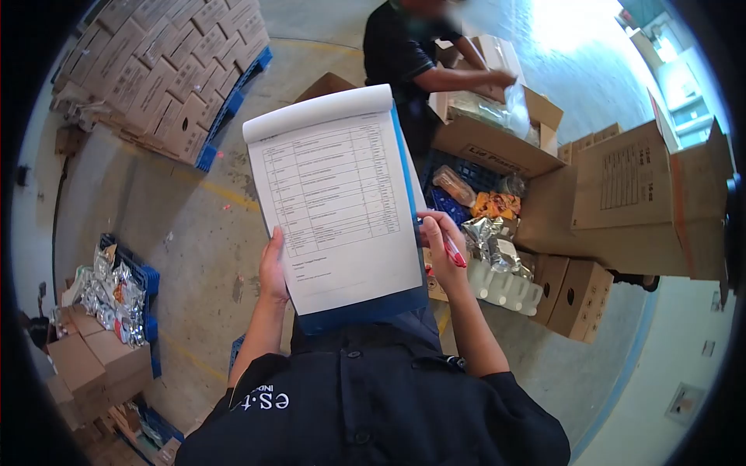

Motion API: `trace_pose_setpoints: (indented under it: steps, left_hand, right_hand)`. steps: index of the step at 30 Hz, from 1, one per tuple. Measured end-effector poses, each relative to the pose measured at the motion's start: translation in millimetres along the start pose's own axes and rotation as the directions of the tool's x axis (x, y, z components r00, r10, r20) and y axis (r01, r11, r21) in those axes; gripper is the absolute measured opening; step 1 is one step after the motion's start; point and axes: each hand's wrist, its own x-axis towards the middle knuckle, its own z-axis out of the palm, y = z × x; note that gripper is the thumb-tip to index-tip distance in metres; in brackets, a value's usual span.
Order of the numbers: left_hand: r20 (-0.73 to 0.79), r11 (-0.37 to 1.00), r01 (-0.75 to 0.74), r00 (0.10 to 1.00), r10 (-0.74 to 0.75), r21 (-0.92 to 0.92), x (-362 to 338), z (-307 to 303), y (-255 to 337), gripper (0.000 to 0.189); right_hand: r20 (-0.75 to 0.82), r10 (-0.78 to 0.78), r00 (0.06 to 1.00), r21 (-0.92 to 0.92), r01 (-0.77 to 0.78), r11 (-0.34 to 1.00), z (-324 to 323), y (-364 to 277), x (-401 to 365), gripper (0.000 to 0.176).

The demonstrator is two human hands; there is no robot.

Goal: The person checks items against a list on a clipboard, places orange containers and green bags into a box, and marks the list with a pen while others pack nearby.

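Observation:
My left hand (pixel 273 268) grips the left edge of a blue clipboard (pixel 365 314), with the thumb lying along the paper's side. On the clipboard is a printed sheet with a table (pixel 334 194), and the upper pages are folded over at its top. At the right edge, my right hand (pixel 441 247) is closed around a red pen (pixel 454 252) and touches the clipboard. The pen points down and away from the sheet. Part of each hand's fingers is hidden.
A co-worker (pixel 400 58) handles clear plastic over an open carton (pixel 489 151) ahead. Packaged goods (pixel 496 205) and white jugs (pixel 503 287) stand to the right, near a large carton (pixel 622 182). Stacked boxes (pixel 167 70) fill a pallet at upper left; silver packets (pixel 120 291) lie left.

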Motion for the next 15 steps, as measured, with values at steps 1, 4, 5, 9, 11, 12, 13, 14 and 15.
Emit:
trace_pose_setpoints:
  steps: [1,4,5,9,11,12,13,14,15]
  left_hand:
    - [-0.008,1.000,-0.007,1.000,0.007,0.003,1,-4,6,0.046]
    - [0.000,1.000,0.007,1.000,-0.007,0.011,4,-23,17,0.045]
    - [-0.004,1.000,-0.001,1.000,0.001,0.012,2,-28,26,0.045]
    - [0.006,0.995,-0.075,0.997,0.075,0.071,12,-65,87,0.044]
    - [0.009,0.994,-0.076,0.997,0.076,0.074,15,-85,111,0.043]
    - [-0.009,0.993,-0.068,0.998,0.069,0.098,15,-93,123,0.042]
    - [-0.026,0.991,-0.060,0.998,0.063,0.124,16,-100,135,0.042]
    - [-0.026,0.990,-0.063,0.997,0.067,0.126,17,-103,139,0.042]
    - [-0.047,0.988,-0.064,0.996,0.072,0.140,20,-109,148,0.041]
  right_hand:
    - [0.014,0.002,1.000,0.001,-0.002,1.000,10,2,3,0.025]
    - [0.030,-0.042,0.999,-0.016,0.043,0.999,38,8,2,0.021]
    - [0.038,-0.045,0.998,-0.012,0.046,0.999,53,8,1,0.021]
    - [0.002,-0.049,0.999,0.111,0.048,0.993,129,-3,6,0.019]
    - [-0.054,-0.069,0.996,0.103,0.074,0.992,161,-1,8,0.018]
    - [-0.045,-0.070,0.997,0.077,0.073,0.994,174,-4,8,0.018]
    - [-0.041,-0.069,0.997,0.074,0.072,0.995,186,-4,8,0.018]
    - [-0.056,-0.070,0.996,0.079,0.075,0.994,192,-1,7,0.017]
    - [-0.073,-0.068,0.995,0.083,0.074,0.994,205,0,7,0.017]
